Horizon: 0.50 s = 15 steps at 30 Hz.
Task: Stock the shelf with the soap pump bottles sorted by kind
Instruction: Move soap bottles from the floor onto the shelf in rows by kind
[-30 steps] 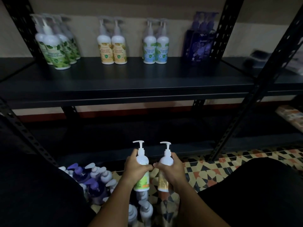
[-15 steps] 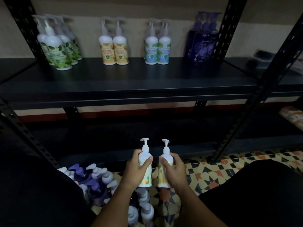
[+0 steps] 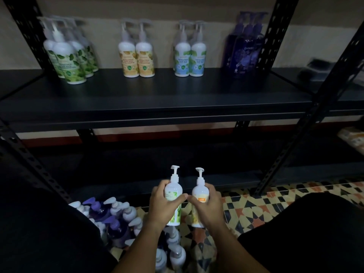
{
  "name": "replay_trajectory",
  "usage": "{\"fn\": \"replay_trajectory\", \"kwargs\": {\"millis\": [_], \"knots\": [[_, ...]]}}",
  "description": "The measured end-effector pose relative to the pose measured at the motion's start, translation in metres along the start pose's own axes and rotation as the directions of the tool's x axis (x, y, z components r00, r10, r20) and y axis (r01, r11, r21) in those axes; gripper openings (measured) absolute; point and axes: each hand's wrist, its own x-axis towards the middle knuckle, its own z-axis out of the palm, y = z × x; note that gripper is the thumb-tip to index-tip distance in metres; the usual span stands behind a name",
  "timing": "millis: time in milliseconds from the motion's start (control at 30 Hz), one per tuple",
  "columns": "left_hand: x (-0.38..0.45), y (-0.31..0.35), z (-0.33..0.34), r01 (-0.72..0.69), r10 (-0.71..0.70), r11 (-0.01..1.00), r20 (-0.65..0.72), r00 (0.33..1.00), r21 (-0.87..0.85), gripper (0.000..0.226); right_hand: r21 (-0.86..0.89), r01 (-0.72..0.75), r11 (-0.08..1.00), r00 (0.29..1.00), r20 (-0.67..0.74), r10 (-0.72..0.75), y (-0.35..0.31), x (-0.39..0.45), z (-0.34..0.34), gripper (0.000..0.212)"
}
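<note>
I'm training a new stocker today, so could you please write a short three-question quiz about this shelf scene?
1. True or false: the left hand holds a green-label bottle.
2. Which shelf group matches the orange-label bottle in the right hand? A) purple bottles B) yellow-label pair C) blue-label bottles
3. Fill in: the unstocked bottles wait on the ____ to the person's left.

Key: 1 true; 2 B; 3 floor.
</note>
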Motion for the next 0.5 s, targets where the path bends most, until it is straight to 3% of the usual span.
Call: {"fn": "replay_trajectory", "kwargs": {"millis": [233,500], "knots": [[0.001,-0.0063,-0.0019,0.005,-0.01,0.996,-0.058,0.998,-0.091,0.044,0.177,-0.017,0.984,0.999,-0.043,0.025,0.0015,-0.0025,-0.0026,0.048],[-0.002,-0.0027,-0.0005,-0.035,0.038,0.997,0.033,0.999,-0.069,0.036,0.192,0.001,0.981,0.997,0.076,-0.016,0.0061,-0.0065,0.0014,0.033]]}}
